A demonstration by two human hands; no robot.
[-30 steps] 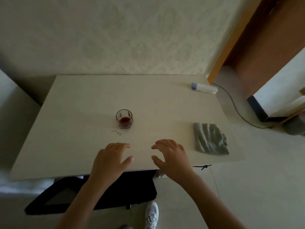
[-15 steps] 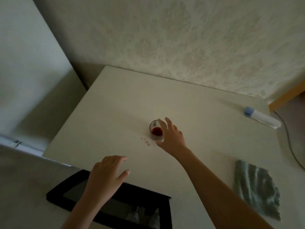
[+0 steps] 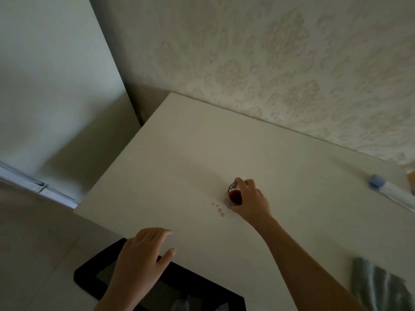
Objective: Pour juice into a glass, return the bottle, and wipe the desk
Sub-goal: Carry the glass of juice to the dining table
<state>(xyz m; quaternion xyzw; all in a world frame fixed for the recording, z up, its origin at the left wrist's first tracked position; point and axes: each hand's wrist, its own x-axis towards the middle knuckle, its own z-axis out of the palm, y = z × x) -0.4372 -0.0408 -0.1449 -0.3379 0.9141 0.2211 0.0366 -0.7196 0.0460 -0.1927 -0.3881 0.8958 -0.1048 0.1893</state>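
A small glass with dark red juice in it stands near the middle of the white desk. My right hand is wrapped around the glass from the right, fingers over its rim. Several small reddish drops lie on the desk just left of the glass. My left hand hovers open over the desk's near edge, holding nothing. A grey-green cloth lies at the desk's near right corner. No bottle shows on the desk.
A white tube with a blue cap lies at the far right of the desk. A black mesh bin sits on the floor below the near edge. A patterned wall runs behind the desk and a pale panel stands to the left.
My right hand reached forward from the near edge and closed around the glass. The view swung left and tilted. My left hand stayed near the desk edge.
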